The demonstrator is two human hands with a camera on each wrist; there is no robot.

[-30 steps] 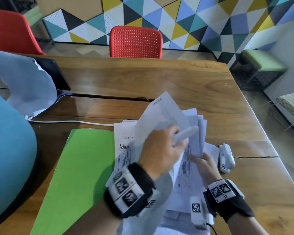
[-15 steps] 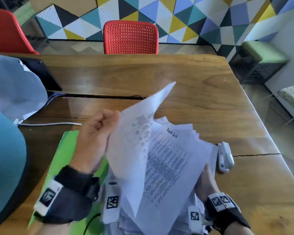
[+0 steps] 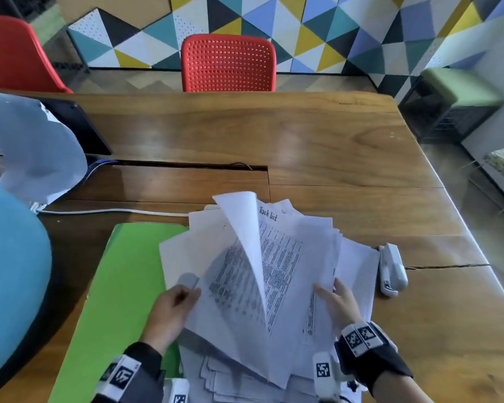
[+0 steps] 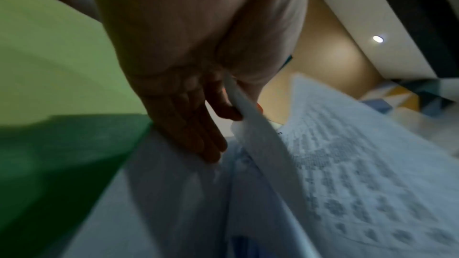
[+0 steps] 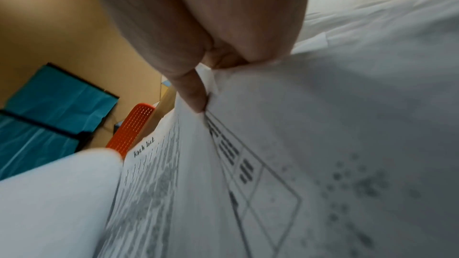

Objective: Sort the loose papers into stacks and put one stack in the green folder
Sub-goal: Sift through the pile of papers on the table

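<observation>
Mid-sort, nothing stacked yet as far as I can see. Left hand has one sheet pinched at its edge between thumb and fingers, page curled upright and folding leftward; wrist view shows the other fingers lying straight on the paper underneath. Right hand grips the right side of the loose papers, thumb on top of the "Task list" page, fingers tucked under the edge. The pile is fanned and messy, sitting on the table with its left part overlapping the green folder, which lies closed and flat just left of it. Stapler just beside the pile on the right. Risks, my read: the pinch is at one edge only, so the sheet can crease or slip out mid-flip. The fan is uneven, so a second page could drag along with the lifted one and land in the wrong stack. The near edge of the pile hangs close to the table edge, so a nudge could spill sheets off. Papers on the folder cover would block opening it later.
</observation>
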